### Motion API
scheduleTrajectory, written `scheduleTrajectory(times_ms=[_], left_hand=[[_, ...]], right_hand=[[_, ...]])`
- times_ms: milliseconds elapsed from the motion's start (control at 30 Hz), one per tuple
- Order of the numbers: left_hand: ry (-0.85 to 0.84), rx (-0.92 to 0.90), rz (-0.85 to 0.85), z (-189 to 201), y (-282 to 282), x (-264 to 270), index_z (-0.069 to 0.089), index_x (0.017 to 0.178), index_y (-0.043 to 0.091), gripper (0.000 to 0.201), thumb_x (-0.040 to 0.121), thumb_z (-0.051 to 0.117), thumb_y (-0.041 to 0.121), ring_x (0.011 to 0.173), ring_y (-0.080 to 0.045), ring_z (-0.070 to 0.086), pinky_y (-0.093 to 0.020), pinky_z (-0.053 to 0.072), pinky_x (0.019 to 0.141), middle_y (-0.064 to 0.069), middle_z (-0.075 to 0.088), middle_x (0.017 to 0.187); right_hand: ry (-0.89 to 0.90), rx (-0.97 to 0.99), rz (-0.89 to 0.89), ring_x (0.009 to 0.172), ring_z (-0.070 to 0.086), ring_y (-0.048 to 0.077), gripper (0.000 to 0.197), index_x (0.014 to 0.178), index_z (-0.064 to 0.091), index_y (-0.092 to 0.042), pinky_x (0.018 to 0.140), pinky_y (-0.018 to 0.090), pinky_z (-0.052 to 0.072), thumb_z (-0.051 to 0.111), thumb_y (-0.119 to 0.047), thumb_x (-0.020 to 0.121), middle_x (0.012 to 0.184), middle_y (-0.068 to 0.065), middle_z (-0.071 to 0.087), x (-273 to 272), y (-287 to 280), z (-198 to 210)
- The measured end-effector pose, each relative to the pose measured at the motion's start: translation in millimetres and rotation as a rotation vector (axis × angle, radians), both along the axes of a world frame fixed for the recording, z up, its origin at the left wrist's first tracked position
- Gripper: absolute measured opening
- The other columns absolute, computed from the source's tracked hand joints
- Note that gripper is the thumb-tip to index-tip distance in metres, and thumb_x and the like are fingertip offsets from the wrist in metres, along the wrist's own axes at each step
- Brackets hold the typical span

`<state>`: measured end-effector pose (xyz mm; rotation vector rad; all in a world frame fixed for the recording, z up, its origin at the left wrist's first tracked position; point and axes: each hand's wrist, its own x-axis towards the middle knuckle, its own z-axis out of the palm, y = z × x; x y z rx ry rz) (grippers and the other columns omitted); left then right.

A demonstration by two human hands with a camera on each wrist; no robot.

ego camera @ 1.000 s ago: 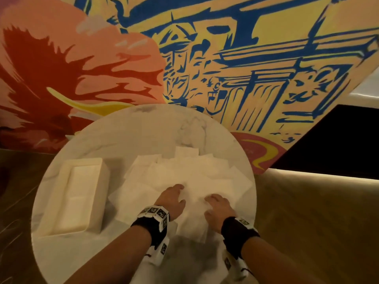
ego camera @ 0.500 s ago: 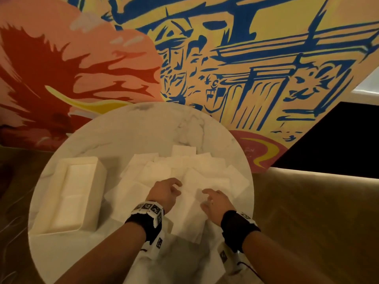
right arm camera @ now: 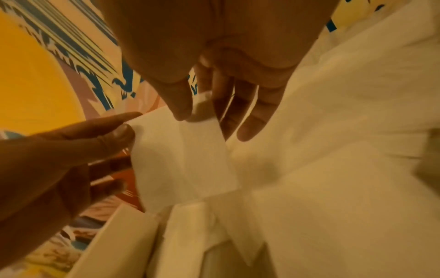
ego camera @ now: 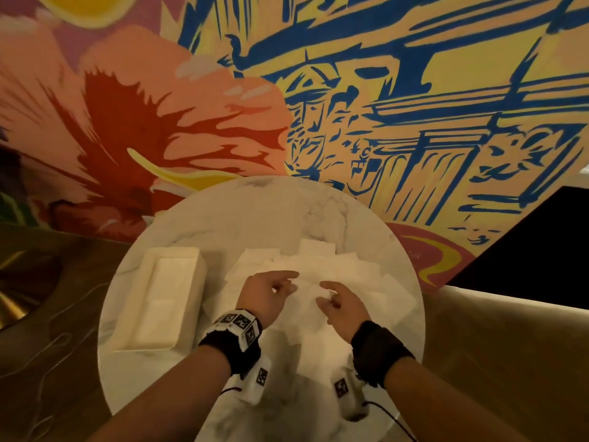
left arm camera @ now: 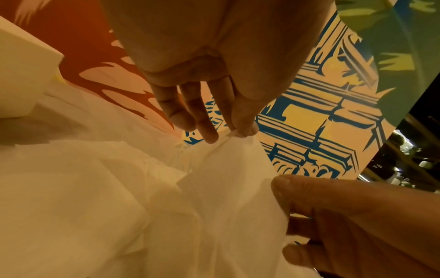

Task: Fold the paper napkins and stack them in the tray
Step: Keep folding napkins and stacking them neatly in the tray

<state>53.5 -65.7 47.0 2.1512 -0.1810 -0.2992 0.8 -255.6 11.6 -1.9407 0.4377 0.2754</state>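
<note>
A single white paper napkin (ego camera: 307, 291) hangs just above the pile, held between both hands. My left hand (ego camera: 280, 282) pinches its left top corner between thumb and forefinger, which the left wrist view shows clearly: left hand (left arm camera: 238, 131), napkin (left arm camera: 226, 178). My right hand (ego camera: 331, 295) pinches the other top corner; in the right wrist view the right hand (right arm camera: 197, 107) grips it, and the napkin (right arm camera: 181, 159) droops below. A loose pile of napkins (ego camera: 366, 282) covers the table's middle and right. The white rectangular tray (ego camera: 173, 251) stands to the left with white sheets inside.
The round marble table (ego camera: 255, 212) stands against a painted wall (ego camera: 414, 90). Its rim curves close on every side, and a brown floor lies beyond it. The tray's wall (right arm camera: 114, 244) sits just left of the pile.
Both hands were resting on the napkins near the table's front. They have moved forward and risen, and each now pinches a corner of one lifted napkin.
</note>
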Motion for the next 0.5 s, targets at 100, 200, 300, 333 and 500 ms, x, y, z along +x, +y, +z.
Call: scheduleTrajectory(times_ms=[100,200,300,333,500], left_hand=[[-0.031,0.004,0.039,7.7,12.2,-0.9,0.071,0.111,0.036,0.023,0.09,0.071,0.027,0.089,-0.002,0.064,0.003,0.034,0.072,0.012,0.072,0.089],[-0.044,0.037,0.077,12.0,23.5,-0.9,0.069,0.103,0.038,0.015,0.088,0.072,0.037,0.088,-0.001,0.062,-0.003,0.035,0.07,0.013,0.068,0.091],[-0.062,0.049,0.11,14.4,33.3,-0.4,0.068,0.09,0.034,0.005,0.088,0.072,0.036,0.08,0.0,0.059,-0.008,0.037,0.064,0.013,0.065,0.084],[-0.07,0.059,0.116,14.7,36.6,0.2,0.068,0.087,0.033,0.004,0.088,0.071,0.035,0.078,-0.002,0.059,-0.011,0.038,0.063,0.013,0.065,0.082],[-0.155,0.154,0.094,9.5,52.9,6.3,0.067,0.084,0.032,0.007,0.091,0.068,0.036,0.095,-0.019,0.056,-0.032,0.045,0.086,0.011,0.057,0.094]], right_hand=[[-0.089,-0.042,0.004,0.101,0.062,0.018,0.02,0.113,0.063,-0.03,0.095,0.037,0.053,0.064,-0.026,0.093,0.11,-0.006,0.066,10.5,11.0,10.2],[-0.152,-0.1,0.048,0.097,0.06,0.014,0.016,0.108,0.065,-0.027,0.084,0.015,0.046,0.064,-0.024,0.093,0.107,-0.008,0.067,16.4,20.8,22.2],[-0.173,-0.144,0.088,0.077,0.054,0.006,0.014,0.105,0.066,-0.027,0.062,0.003,0.038,0.066,-0.025,0.092,0.094,-0.008,0.064,18.7,31.2,35.1],[-0.18,-0.161,0.099,0.074,0.054,0.007,0.012,0.104,0.067,-0.028,0.06,0.003,0.038,0.066,-0.026,0.092,0.088,-0.008,0.063,19.8,33.6,37.9],[-0.244,-0.313,0.163,0.076,0.052,0.004,0.004,0.093,0.067,-0.032,0.067,0.004,0.035,0.064,-0.029,0.093,0.093,-0.007,0.061,28.5,40.1,46.2]])
